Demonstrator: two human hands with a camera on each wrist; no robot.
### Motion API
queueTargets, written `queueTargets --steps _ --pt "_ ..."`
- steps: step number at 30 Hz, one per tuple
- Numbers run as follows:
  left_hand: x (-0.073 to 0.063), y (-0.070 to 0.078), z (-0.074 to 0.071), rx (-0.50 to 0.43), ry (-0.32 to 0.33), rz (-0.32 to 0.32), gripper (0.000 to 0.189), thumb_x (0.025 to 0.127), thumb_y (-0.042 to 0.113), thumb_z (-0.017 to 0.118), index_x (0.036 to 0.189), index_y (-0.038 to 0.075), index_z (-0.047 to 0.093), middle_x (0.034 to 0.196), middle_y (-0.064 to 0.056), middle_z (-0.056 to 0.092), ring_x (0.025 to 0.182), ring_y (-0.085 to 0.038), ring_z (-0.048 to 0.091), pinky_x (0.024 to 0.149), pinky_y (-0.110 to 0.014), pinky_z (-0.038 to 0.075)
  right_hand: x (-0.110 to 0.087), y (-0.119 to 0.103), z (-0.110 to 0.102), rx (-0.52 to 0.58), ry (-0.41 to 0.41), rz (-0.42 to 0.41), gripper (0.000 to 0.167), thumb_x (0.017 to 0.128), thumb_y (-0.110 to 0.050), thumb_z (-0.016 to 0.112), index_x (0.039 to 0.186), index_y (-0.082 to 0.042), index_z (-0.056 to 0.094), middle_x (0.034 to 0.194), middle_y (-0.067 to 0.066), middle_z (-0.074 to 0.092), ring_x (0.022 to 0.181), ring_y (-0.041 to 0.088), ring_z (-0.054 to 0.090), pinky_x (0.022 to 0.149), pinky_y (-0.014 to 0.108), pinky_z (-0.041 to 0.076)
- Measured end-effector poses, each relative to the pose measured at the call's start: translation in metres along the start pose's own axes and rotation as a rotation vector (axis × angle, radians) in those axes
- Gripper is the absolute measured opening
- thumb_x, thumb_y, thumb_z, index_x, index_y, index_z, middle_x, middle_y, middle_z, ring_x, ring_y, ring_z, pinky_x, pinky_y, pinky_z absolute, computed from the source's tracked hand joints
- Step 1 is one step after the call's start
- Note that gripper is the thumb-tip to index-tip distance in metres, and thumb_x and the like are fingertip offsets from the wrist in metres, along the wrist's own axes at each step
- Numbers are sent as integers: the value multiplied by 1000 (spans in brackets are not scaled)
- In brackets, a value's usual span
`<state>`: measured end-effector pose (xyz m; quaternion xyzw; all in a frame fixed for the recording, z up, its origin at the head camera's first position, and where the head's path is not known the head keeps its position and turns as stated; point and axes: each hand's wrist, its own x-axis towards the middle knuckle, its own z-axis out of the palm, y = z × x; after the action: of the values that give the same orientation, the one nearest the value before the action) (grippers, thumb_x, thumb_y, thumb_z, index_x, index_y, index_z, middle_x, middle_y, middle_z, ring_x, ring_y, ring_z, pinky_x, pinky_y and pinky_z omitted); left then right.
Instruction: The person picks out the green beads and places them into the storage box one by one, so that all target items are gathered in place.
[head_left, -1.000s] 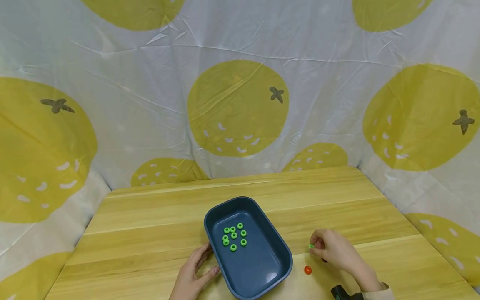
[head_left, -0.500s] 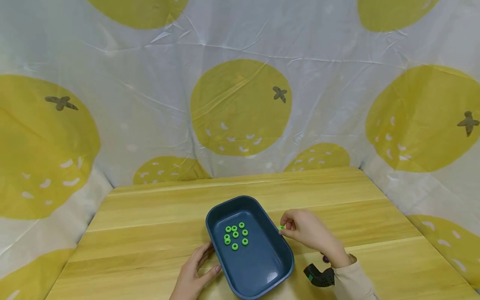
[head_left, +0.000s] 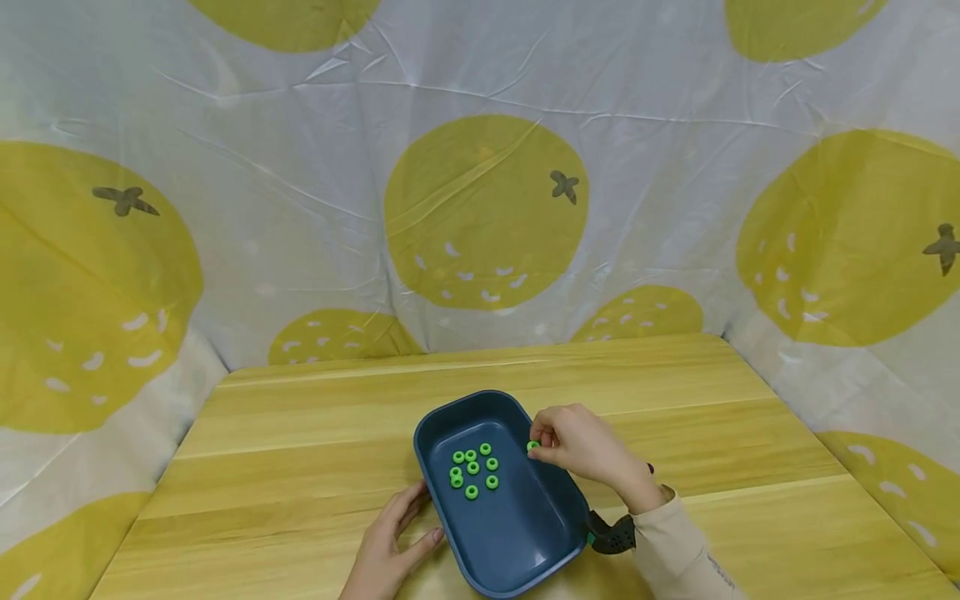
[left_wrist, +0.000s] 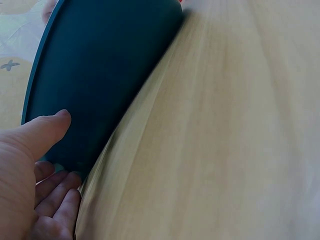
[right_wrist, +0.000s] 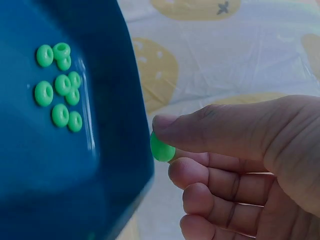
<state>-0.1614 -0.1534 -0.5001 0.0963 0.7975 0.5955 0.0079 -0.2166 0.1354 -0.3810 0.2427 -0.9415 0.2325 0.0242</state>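
Note:
A dark blue rectangular tray (head_left: 517, 533) stands at an angle on the table in the head view. Several green ring-shaped beads (head_left: 472, 468) lie inside it, mostly toward its far left part. My right hand (head_left: 581, 442) pinches one more green bead (right_wrist: 162, 146) between thumb and fingers, at the tray's right rim. In the right wrist view the other fingers curl loosely below that bead. My left hand (head_left: 390, 542) rests against the tray's left side. Its thumb and fingers (left_wrist: 56, 197) lie along the outer wall in the left wrist view, not wrapped round it.
A wooden table (head_left: 300, 467) carries the tray. A small purple thing (head_left: 650, 468) shows partly behind the right wrist. A black device (head_left: 613, 533) is worn at that wrist, close to the tray's right edge. A fruit-patterned cloth (head_left: 330, 208) hangs behind the table.
My right hand has carried the pinched green bead leftward from the table right of the tray to the tray's right rim. My left hand and the tray have stayed in place.

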Motion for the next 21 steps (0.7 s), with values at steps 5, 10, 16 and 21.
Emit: queueTargets --steps 5,10,16,21 --pt "-1 -2 -1 -7 2 17 61 82 18 81 137 8 56 136 -5 59 124 -13 56 104 -15 44 15 -10 6 -50 -49 -33 12 85 -18 79 86 -11 70 68 -11 54 61 2 48 58 19 47" --pt "-1 -2 -1 -19 2 24 61 82 18 81 137 8 56 136 -5 59 124 -16 56 105 -15 44 29 -17 12 -76 -102 -51 11 86 -17 78 88 -10 70 67 -9 55 60 4 48 58 21 48" --pt "0 -1 -2 -4 -8 16 62 83 19 81 138 7 55 136 -5 59 126 -22 56 106 -18 44 40 -18 23 -155 -161 -57 13 84 -17 79 83 -13 67 64 -7 52 58 6 47 55 21 45" --pt "0 0 -3 -2 -15 7 62 84 21 80 138 8 54 136 -4 58 126 -23 55 106 -19 44 43 -19 28 -164 -182 -58 13 84 -17 79 82 -12 68 64 -6 53 57 7 46 53 21 43"
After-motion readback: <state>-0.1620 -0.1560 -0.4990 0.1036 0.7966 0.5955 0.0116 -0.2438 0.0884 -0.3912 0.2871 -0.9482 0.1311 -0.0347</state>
